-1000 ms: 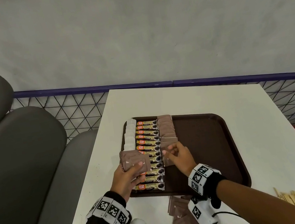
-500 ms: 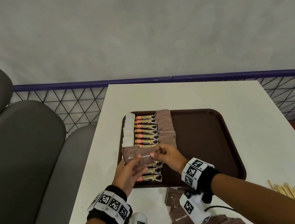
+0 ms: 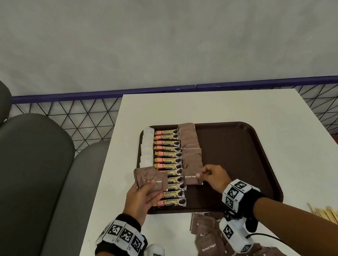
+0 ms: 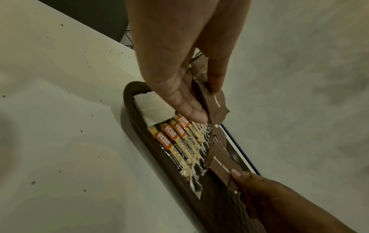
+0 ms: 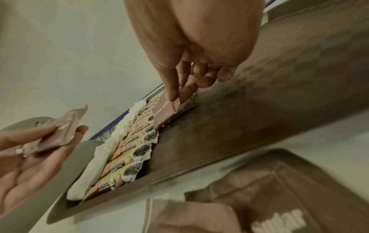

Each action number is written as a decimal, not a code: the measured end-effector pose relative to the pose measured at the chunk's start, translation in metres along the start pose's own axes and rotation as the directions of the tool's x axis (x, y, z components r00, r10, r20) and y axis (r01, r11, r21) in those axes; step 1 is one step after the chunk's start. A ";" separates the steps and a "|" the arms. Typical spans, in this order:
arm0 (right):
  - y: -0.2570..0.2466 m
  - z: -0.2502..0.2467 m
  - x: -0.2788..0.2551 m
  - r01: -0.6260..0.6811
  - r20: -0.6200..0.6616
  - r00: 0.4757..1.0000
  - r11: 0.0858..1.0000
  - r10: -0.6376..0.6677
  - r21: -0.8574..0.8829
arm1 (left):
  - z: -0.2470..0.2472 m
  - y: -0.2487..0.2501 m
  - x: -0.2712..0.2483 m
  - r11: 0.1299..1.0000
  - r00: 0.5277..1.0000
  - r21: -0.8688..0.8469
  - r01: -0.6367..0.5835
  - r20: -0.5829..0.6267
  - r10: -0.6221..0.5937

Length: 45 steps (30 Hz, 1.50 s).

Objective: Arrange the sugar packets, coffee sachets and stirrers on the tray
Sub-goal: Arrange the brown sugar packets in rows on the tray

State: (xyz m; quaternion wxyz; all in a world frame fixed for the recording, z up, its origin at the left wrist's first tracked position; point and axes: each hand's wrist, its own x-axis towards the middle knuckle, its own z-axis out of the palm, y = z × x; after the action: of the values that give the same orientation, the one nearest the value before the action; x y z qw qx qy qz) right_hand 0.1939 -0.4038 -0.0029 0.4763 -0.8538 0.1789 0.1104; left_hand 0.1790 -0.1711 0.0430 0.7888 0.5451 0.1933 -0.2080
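A brown tray [image 3: 232, 139] holds three columns: white sugar packets [image 3: 146, 147], coffee sachets [image 3: 168, 157] and brown sugar packets [image 3: 190, 146]. My left hand [image 3: 143, 196] grips a small stack of brown sugar packets [image 3: 150, 181] above the tray's left edge; the left wrist view shows thumb and fingers clamping the stack [image 4: 216, 105]. My right hand [image 3: 212, 176] pinches a single brown sugar packet [image 3: 192, 176] by its right edge, low over the near end of the brown column. In the right wrist view that packet [image 5: 163, 113] tilts down onto the column.
Loose brown sugar packets [image 3: 208, 246] lie on the white table [image 3: 287, 130] just in front of the tray. Wooden stirrers [image 3: 332, 216] sit at the near right corner. Grey seat backs [image 3: 24, 163] stand left of the table; a mesh railing runs behind it.
My right hand went to the stack in my left hand, pinched one packet off it and carried it right to the near end of the brown column. The left hand stayed put.
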 end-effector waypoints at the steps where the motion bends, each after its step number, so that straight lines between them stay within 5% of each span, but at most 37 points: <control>1: 0.001 0.000 0.002 -0.011 -0.015 1.000 1.000 0.011 -0.024 | 0.000 0.000 0.000 1.000 1.000 0.000 -0.001 0.001 0.001; 9: -0.001 -0.002 0.006 -0.050 -0.078 0.996 0.969 0.032 -0.241 | -0.001 -0.002 0.005 0.997 1.000 -0.076 0.020 0.021 -0.019; 22: -0.003 0.000 0.003 -0.079 -0.158 0.987 0.962 0.037 -0.262 | 0.000 -0.001 0.009 1.000 1.000 0.011 -0.005 0.007 0.005; 28: -0.008 -0.004 -0.004 0.027 -0.215 0.974 0.978 -0.073 -0.208 | 0.004 0.002 0.006 0.999 0.998 0.012 -0.041 0.039 0.040; 38: -0.042 0.018 -0.022 0.261 0.020 0.963 0.950 -0.269 0.172 | 0.010 0.001 -0.003 0.993 0.994 0.054 -0.107 0.035 0.105; 45: -0.054 0.035 -0.034 0.273 0.190 0.923 0.918 -0.334 0.288 | 0.012 0.002 -0.009 0.991 0.993 0.058 -0.118 0.030 0.116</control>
State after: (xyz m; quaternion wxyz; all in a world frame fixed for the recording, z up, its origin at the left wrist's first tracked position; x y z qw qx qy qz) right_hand 0.1841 -0.3408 0.0328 0.6117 -0.7832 -0.0017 0.1110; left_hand 0.1729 -0.1803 0.0532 0.7856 0.5759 0.1445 -0.1741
